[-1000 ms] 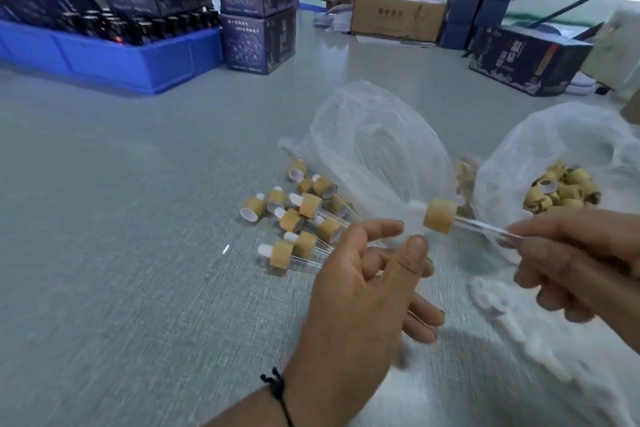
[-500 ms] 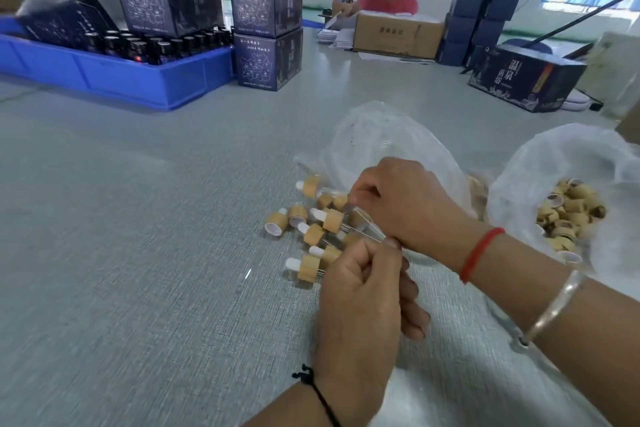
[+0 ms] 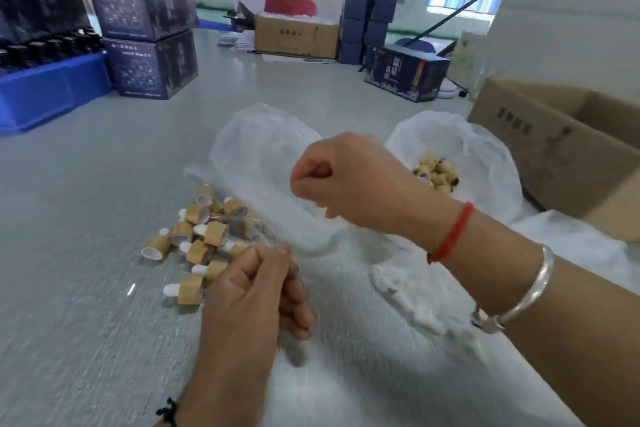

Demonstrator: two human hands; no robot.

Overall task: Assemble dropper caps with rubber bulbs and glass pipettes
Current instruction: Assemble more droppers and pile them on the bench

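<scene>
Several finished droppers (image 3: 204, 236), with bamboo-coloured caps, white bulbs and clear glass pipettes, lie in a loose pile on the grey table (image 3: 86, 288). My left hand (image 3: 256, 291) is just right of the pile. Its fingers are curled and its thumb presses on thin clear glass pipettes (image 3: 272, 246) that barely show. My right hand (image 3: 346, 184) hovers above the pile over a crumpled clear bag (image 3: 256, 152). It is curled into a fist and nothing shows in it. An open plastic bag holds loose bamboo caps (image 3: 437, 173) at the right.
White crumpled plastic (image 3: 415, 302) lies under my right forearm. An open cardboard box (image 3: 554, 149) stands at the right. A blue crate of dark bottles (image 3: 41, 90) and stacked dark cartons (image 3: 149, 62) are at the far left. A person (image 3: 291, 0) sits across the table.
My right hand carried an assembled dropper left to the pile, left it there and has now lifted away as a fist. My left hand's fingers have curled in. The camera view tilted up.
</scene>
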